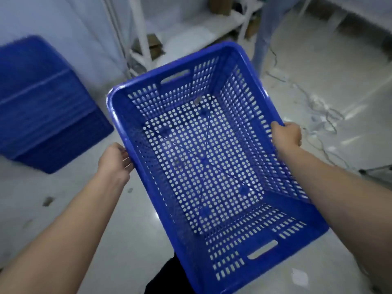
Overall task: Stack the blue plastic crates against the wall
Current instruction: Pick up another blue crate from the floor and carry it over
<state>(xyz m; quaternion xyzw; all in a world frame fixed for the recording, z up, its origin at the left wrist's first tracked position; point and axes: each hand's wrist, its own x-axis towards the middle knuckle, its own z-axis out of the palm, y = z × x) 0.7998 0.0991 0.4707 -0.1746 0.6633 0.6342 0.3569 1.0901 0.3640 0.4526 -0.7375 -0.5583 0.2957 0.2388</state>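
An empty blue perforated plastic crate [203,158] hangs in the air in front of me, open side up, tilted with its far end up and to the right. My left hand [115,159] grips its left long rim. On the opposite long rim my right hand [286,134] is closed. A stack of blue crates [42,107] stands on the floor at the left, against the pale wall; it is blurred.
A white metal shelf frame [144,39] with cardboard boxes stands behind the held crate. Loose cables [322,115] lie on the shiny grey floor at the right. A black stand foot [375,171] shows at the right edge. My dark clothing [167,276] appears at the bottom.
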